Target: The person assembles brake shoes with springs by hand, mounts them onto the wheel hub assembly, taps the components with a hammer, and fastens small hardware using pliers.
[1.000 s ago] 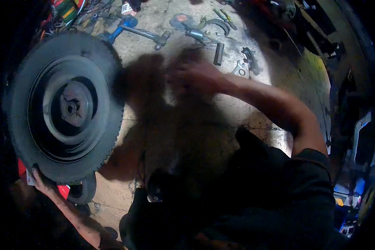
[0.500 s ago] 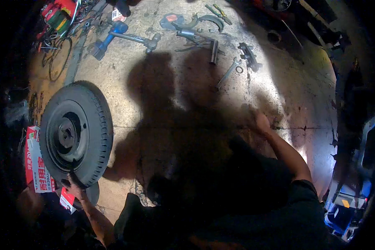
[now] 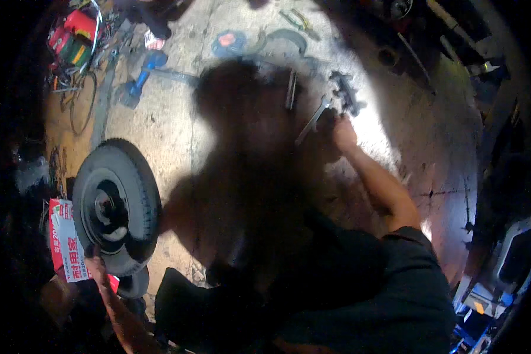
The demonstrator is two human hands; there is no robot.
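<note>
A small wheel with a black tyre [image 3: 144, 197] stands on edge at the left, its dark rim facing left. My left hand [image 3: 97, 268] is closed on the lower part of the wheel, fingers at the rim's edge. At the far right of the lit floor, my right hand [image 3: 344, 137] is low beside a dark metal bracket-like part [image 3: 348, 94]. Its fingertips lie in shadow and blur, so whether they hold anything is hidden. Just left of that hand lies a combination wrench [image 3: 312, 121]. A short metal tube or bar [image 3: 291, 89] lies farther left.
A blue cordless power tool [image 3: 140, 82] and a partly shadowed hammer [image 3: 174, 75] lie beyond the wheel. Curved brake shoes [image 3: 288, 40] and pliers [image 3: 301, 22] are at the back. A red-and-white box [image 3: 71, 248] stands left of the wheel; cables [image 3: 88, 100] lie behind.
My right hand has moved away from me and slightly left, to the metal part and wrench. My left hand stays on the wheel, which appears more upright. The view has shifted.
</note>
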